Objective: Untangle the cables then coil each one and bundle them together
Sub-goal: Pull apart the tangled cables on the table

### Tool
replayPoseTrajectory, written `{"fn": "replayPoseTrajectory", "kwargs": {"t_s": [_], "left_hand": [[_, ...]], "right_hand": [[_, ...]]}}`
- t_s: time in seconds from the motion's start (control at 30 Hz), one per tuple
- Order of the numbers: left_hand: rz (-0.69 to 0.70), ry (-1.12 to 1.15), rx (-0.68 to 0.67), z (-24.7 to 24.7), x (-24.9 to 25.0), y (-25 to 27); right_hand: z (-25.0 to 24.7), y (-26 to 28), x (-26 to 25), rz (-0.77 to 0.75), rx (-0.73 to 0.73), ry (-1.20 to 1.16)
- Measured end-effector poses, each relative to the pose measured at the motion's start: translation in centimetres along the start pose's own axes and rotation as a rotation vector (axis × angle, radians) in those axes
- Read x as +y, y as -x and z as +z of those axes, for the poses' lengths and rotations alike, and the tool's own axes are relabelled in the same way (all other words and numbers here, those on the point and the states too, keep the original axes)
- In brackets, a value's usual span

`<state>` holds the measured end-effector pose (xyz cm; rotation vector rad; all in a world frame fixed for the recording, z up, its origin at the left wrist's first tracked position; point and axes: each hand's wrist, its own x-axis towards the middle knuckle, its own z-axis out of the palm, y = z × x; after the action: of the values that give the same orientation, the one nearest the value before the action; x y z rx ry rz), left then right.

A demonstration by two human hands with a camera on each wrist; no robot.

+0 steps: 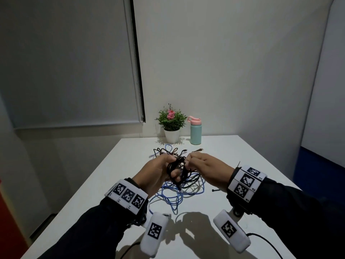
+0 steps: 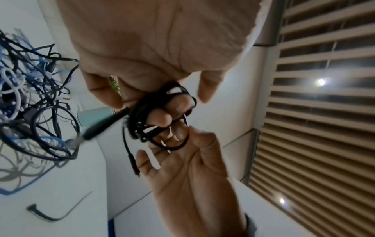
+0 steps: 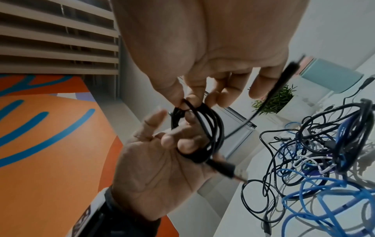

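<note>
While left hand [image 1: 157, 172] grips black coil [image 1: 174, 170], right hand [image 1: 203, 168] pinches its top loop.
Cable light, springy; hold across all turns, below the pinch.

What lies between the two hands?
A coiled black cable, gripped by the left hand and pinched by the right hand; clearest in the wrist views.

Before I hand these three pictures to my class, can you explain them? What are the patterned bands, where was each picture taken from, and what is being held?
A person wears tracking bands and wrist cameras. One picture comes from a head camera, two look along each hand. The left hand holds a black cable coil looped round its fingers; the right hand pinches a strand of it. On the white table lie tangled blue, black and white cables, a potted plant and a bottle.
</note>
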<state>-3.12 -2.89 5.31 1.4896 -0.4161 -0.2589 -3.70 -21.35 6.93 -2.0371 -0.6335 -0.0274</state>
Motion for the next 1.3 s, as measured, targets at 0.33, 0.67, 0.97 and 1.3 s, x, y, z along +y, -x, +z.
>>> {"fn": "replayPoseTrajectory", "kwargs": {"t_s": [0.33,0.67,0.97,1.3], "left_hand": [[0.069,-0.204,0.085,-1.4,-2.2,0.6],[0.105,0.116,0.036,1.2,0.0,1.0],[0.243,-0.223,0.034,1.2,-0.8,0.8],[0.183,-0.074,0.354,1.3,-1.7,-1.2]], "right_hand": [[-1.7,-0.2,0.4,0.070,-0.101,-0.303],[-2.4,-2.3,1.9,-0.003,0.035,0.082],[-2.4,-1.6,2.6,0.144,-0.245,-0.228],[-3.0,-0.8,-1.5,-0.225,0.276,0.325]]}}
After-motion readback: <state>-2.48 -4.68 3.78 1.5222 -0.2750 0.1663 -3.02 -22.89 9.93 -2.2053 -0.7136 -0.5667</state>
